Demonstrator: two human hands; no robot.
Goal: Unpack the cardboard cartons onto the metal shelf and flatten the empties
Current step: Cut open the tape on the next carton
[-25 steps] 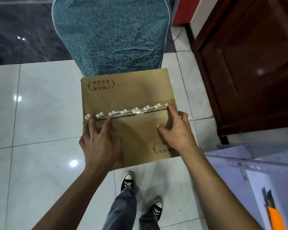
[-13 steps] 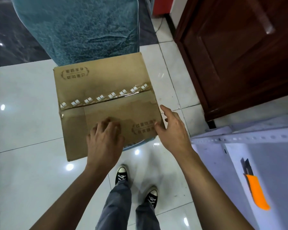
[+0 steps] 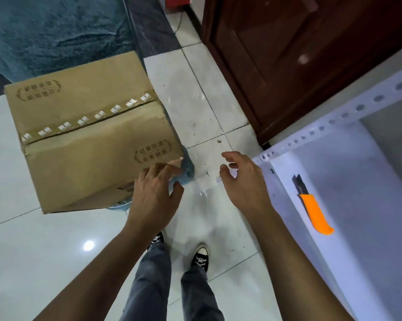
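A brown cardboard carton (image 3: 88,126), sealed along its top seam with printed tape, stands at the left on something covered in teal cloth. My left hand (image 3: 157,191) rests with straight fingers on the carton's near right corner. My right hand (image 3: 244,179) hovers apart from the carton, over the floor, fingers loosely spread and holding nothing. At the right is the white metal shelf (image 3: 357,205) with its perforated upright. An orange-handled utility knife (image 3: 312,205) lies on the shelf board, blade extended.
A teal cloth-covered piece of furniture (image 3: 56,31) fills the upper left. A dark wooden door or cabinet (image 3: 299,54) stands behind the shelf. Glossy white floor tiles (image 3: 44,251) lie below, with my legs and black sneakers (image 3: 201,258) at the bottom centre.
My right hand has left the carton's right edge and moved right, toward the shelf. My left hand slid to the carton's near right corner. The view turned right, showing more shelf.
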